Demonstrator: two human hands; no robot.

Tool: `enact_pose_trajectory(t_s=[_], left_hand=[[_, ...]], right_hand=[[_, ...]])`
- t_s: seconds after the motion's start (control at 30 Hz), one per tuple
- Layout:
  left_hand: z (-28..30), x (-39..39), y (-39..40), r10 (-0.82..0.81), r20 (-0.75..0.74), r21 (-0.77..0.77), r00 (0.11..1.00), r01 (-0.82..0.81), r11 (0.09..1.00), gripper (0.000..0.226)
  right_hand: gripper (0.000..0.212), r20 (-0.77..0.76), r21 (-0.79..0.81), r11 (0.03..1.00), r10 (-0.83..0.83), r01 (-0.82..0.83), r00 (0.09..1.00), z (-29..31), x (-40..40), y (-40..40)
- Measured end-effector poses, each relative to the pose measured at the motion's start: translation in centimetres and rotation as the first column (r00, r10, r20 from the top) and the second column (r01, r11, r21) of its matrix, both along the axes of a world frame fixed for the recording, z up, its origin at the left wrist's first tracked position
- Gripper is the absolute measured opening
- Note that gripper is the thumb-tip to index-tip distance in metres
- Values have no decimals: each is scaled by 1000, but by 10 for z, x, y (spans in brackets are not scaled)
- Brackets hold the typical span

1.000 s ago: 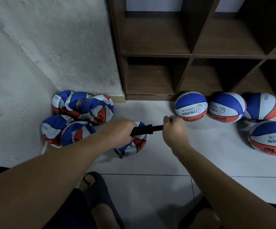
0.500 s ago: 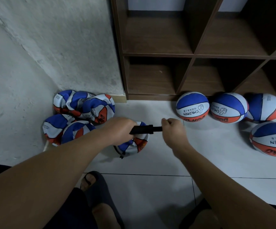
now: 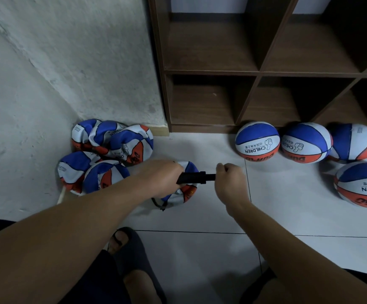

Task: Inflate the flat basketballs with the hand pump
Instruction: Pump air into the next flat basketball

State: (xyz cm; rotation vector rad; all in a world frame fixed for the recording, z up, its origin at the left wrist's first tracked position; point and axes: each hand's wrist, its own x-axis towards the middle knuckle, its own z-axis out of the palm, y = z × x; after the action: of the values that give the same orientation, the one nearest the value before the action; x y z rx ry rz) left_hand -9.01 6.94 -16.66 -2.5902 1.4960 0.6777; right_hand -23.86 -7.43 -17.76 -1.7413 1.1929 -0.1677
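A black hand pump (image 3: 194,177) lies level between my hands above the floor. My left hand (image 3: 159,177) grips its barrel. My right hand (image 3: 229,181) grips the handle end, close to the barrel. Beneath the pump sits a flat blue, white and orange basketball (image 3: 183,194), partly hidden by my left hand, with the pump's black hose (image 3: 157,204) curling at its lower left. Several more flat basketballs (image 3: 112,145) are heaped in the wall corner at the left. Several inflated basketballs (image 3: 257,141) sit at the right.
A dark wooden cubby shelf (image 3: 257,71) stands at the back with bare compartments. A rough white wall (image 3: 46,73) closes the left side. My foot in a dark sandal (image 3: 130,244) rests on the pale tiled floor (image 3: 200,260) below my arms.
My right hand has moved slightly left toward the pump barrel, so less of the rod shows. My left hand and the flat ball stay in place.
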Motion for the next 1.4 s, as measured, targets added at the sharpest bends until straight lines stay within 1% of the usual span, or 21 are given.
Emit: enact_pose_trajectory(t_s=[0.07, 0.17, 0.3, 0.4, 0.5, 0.57, 0.63, 0.77, 0.87, 0.93, 1.0, 1.1, 1.2, 1.33, 1.4], left_hand=[[2, -6, -3, -13, 1, -6, 1000, 13, 1000, 32], [5, -8, -5, -19, -21, -27, 1000, 18, 999, 27], [2, -2, -2, -27, -15, -34, 1000, 26, 999, 27], [0, 0, -1, -22, -39, -50, 999, 20, 999, 27], [5, 13, 6, 10, -57, -35, 998, -12, 999, 20], [8, 24, 14, 41, -60, -21, 997, -43, 999, 24], [9, 27, 16, 43, -55, -10, 998, -43, 999, 26], [6, 5, 7, 8, -23, -35, 1000, -9, 999, 18], [5, -3, 2, 5, -7, -24, 1000, -6, 1000, 18], [5, -7, -1, -14, -1, 3, 1000, 14, 1000, 23], [5, -13, -4, -37, 17, 23, 999, 37, 999, 29], [6, -15, -5, -51, 11, 5, 999, 51, 999, 16], [8, -10, -6, -45, 7, -53, 999, 45, 998, 18], [13, 0, -1, -71, 33, -48, 997, 73, 996, 11], [12, 9, 4, -54, 55, -57, 997, 57, 997, 15]], right_hand=[[41, -11, 24, 1000, 16, -16, 1000, -2, 2, 7], [40, -16, 43, 999, 34, -33, 999, 0, 5, 11], [39, -5, 58, 996, 67, -67, 998, 6, 7, 7], [39, -17, 103, 992, 81, -79, 997, 8, 7, 0], [34, -33, 107, 994, -7, 10, 999, 13, 1, -29], [23, -13, 91, 989, -117, 118, 993, 16, -7, -50], [16, 6, 53, 984, -169, 169, 986, 15, -11, -57], [29, 32, -29, 986, -166, 167, 986, 10, -8, -32], [38, 53, -88, 988, -121, 125, 991, 8, -4, -3], [39, 65, -97, 989, -103, 109, 993, 5, -3, 12], [40, 53, -76, 993, -86, 90, 995, 1, -4, 22], [40, 39, -62, 996, -54, 57, 998, 2, -1, 24], [38, 55, -27, 999, -39, 40, 998, 5, 5, 15], [37, 37, 147, 989, 6, -11, 999, 5, 7, 8], [35, 30, 198, 980, 22, -27, 999, 7, 6, -2]])
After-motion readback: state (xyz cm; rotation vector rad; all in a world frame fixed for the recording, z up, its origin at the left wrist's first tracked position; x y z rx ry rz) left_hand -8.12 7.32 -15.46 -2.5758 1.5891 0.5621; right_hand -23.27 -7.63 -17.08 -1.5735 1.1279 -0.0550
